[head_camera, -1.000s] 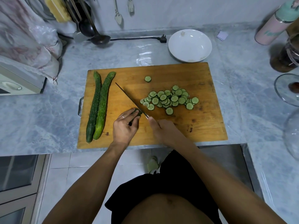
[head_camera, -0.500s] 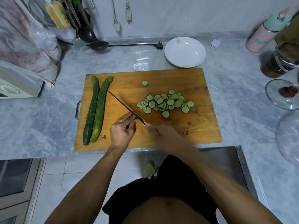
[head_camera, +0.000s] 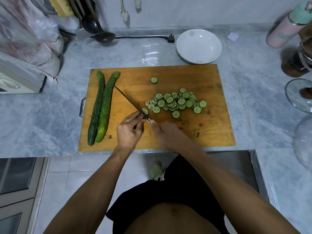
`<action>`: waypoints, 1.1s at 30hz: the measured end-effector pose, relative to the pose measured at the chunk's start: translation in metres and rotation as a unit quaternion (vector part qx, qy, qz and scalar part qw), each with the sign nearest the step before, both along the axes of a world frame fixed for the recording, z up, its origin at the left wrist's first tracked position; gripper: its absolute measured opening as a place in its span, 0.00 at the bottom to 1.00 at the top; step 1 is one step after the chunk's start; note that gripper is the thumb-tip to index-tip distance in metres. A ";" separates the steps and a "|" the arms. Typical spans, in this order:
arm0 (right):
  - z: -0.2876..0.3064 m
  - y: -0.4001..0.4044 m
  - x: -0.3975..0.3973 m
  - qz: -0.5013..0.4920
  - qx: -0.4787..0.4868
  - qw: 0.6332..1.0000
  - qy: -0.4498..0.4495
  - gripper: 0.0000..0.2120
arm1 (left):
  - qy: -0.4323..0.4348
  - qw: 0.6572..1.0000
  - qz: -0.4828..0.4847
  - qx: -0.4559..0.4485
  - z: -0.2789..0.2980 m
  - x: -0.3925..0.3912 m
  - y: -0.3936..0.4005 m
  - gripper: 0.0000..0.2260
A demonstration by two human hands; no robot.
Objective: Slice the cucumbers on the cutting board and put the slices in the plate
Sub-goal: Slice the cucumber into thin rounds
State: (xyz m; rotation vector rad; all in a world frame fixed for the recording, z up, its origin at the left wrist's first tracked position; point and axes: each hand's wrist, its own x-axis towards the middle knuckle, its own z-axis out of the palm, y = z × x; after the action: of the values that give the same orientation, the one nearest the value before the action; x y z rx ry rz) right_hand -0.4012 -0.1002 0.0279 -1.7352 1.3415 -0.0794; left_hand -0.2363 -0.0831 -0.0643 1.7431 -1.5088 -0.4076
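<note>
Wooden rectangular cutting board holds two whole green cucumbers at 9 o'clock; I judge my left hand pinches a stub so my right hand, gripping the dark knife, sheds slices toward the pile of round green slices, white plate at 12 o'clock unfilled.

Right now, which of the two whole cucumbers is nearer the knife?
The lighter green cucumber, the right one of the pair. The knife tip nearly reaches its side, while the darker cucumber lies beyond it, toward the cutting board's left edge.
</note>
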 end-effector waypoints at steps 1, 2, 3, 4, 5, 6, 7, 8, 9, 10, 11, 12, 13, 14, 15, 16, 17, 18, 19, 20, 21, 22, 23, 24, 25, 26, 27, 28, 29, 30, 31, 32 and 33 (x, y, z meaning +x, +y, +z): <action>-0.003 0.000 0.002 -0.003 -0.002 1.000 0.003 0.29 | -0.002 1.000 0.003 0.001 -0.001 0.000 0.000 0.11; -0.005 0.000 0.003 -0.005 -0.003 1.000 0.006 0.29 | -0.005 1.000 0.005 0.000 -0.001 0.001 -0.001 0.11; -0.006 0.001 0.003 -0.006 -0.006 1.000 0.006 0.29 | -0.008 1.000 0.007 -0.003 -0.001 0.001 -0.001 0.11; -0.006 0.002 0.003 -0.005 -0.008 1.000 0.005 0.28 | -0.010 1.000 0.009 -0.007 -0.001 0.001 -0.002 0.10; -0.006 0.002 0.002 -0.005 -0.009 1.000 0.003 0.28 | -0.012 1.000 0.010 -0.013 -0.002 0.001 -0.002 0.09; -0.005 0.000 0.000 -0.007 -0.008 1.000 0.002 0.27 | -0.014 1.000 0.009 -0.018 -0.003 0.001 -0.001 0.08; -0.005 -0.002 -0.001 -0.011 -0.005 1.000 -0.001 0.27 | -0.015 1.000 0.005 -0.019 -0.003 0.002 -0.001 0.08; -0.004 -0.004 -0.003 -0.018 0.000 1.000 -0.004 0.28 | -0.015 1.000 0.000 -0.017 -0.003 0.003 -0.001 0.09; -0.002 -0.007 -0.005 -0.025 0.003 1.000 -0.008 0.29 | -0.016 1.000 -0.004 -0.016 -0.003 0.003 -0.001 0.10; -0.001 -0.008 -0.007 -0.032 0.006 0.999 -0.012 0.29 | -0.021 1.000 -0.010 -0.014 -0.002 0.004 0.000 0.10; -0.001 -0.009 -0.009 -0.040 0.007 0.999 -0.015 0.30 | -0.028 0.999 -0.018 -0.011 -0.001 0.006 0.000 0.10; 0.000 -0.010 -0.011 -0.045 0.008 0.999 -0.014 0.30 | -0.038 0.999 -0.028 -0.008 0.001 0.007 0.000 0.11; 0.000 -0.010 -0.013 -0.048 0.007 0.999 -0.013 0.29 | -0.050 0.998 -0.039 -0.004 0.002 0.008 0.002 0.11; 0.001 -0.009 -0.015 -0.049 0.006 0.999 -0.013 0.29 | -0.062 0.997 -0.049 0.001 0.004 0.009 0.003 0.11; 0.002 -0.009 -0.016 -0.047 0.005 0.999 -0.013 0.29 | -0.071 0.996 -0.055 0.004 0.005 0.009 0.005 0.11; 0.003 -0.008 -0.017 -0.043 0.003 0.999 -0.012 0.29 | -0.075 0.996 -0.056 0.005 0.006 0.010 0.006 0.11; 0.005 -0.006 -0.018 -0.039 0.002 0.999 -0.011 0.29 | -0.074 0.996 -0.053 0.005 0.005 0.010 0.006 0.11; 0.007 -0.004 -0.019 -0.033 -0.001 0.999 -0.011 0.29 | -0.070 0.996 -0.047 0.004 0.004 0.009 0.006 0.11; 0.009 -0.002 -0.020 -0.026 -0.004 1.000 -0.012 0.29 | -0.064 0.997 -0.042 0.003 0.003 0.008 0.006 0.11; 0.011 0.000 -0.020 -0.018 -0.005 1.000 -0.015 0.29 | -0.058 0.998 -0.036 0.002 0.002 0.007 0.007 0.11; 0.013 0.003 -0.021 -0.009 -0.006 1.000 -0.018 0.30 | -0.054 0.998 -0.031 0.000 0.001 0.005 0.007 0.11; 0.014 0.005 -0.021 0.002 -0.008 1.000 -0.018 0.30 | -0.052 0.998 -0.027 -0.003 0.002 0.005 0.007 0.11; 0.014 0.007 -0.021 0.012 -0.012 1.000 -0.015 0.30 | -0.052 0.998 -0.027 -0.007 0.002 0.004 0.007 0.11; 0.014 0.009 -0.021 0.019 -0.017 1.000 -0.011 0.29 | -0.055 0.998 -0.028 -0.011 0.001 0.004 0.007 0.11; 0.014 0.011 -0.021 0.024 -0.021 0.999 -0.007 0.29 | -0.058 0.998 -0.030 -0.014 0.001 0.004 0.007 0.11; 0.013 0.012 -0.022 0.027 -0.023 0.999 -0.004 0.29 | -0.059 0.998 -0.031 -0.014 0.001 0.004 0.006 0.12; 0.014 0.013 -0.022 0.028 -0.024 0.999 -0.004 0.29 | -0.059 0.998 -0.028 -0.011 0.001 0.004 0.006 0.12; 0.014 0.015 -0.023 0.028 -0.023 0.999 -0.005 0.29 | -0.057 0.998 -0.023 -0.007 0.001 0.003 0.006 0.12; 0.015 0.016 -0.023 0.029 -0.021 0.999 -0.006 0.28 | -0.054 0.998 -0.018 -0.005 0.000 0.003 0.006 0.12; 0.015 0.017 -0.024 0.030 -0.019 0.999 -0.006 0.28 | -0.051 0.999 -0.015 -0.004 0.000 0.002 0.006 0.12; 0.015 0.017 -0.025 0.030 -0.020 0.999 -0.005 0.28 | -0.049 0.999 -0.014 -0.005 0.000 0.002 0.006 0.13; 0.015 0.018 -0.025 0.031 -0.022 0.999 -0.003 0.28 | -0.049 0.999 -0.014 -0.006 -0.001 0.002 0.006 0.13; 0.015 0.018 -0.025 0.031 -0.023 0.999 -0.003 0.28 | -0.048 0.999 -0.015 -0.007 -0.001 0.001 0.006 0.14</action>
State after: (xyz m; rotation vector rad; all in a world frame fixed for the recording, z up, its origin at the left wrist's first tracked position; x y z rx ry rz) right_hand -0.4262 -0.0821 0.0428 -1.8128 1.2902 -0.0818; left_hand -0.2348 -0.0769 -0.0651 1.7542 -1.6030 -0.3319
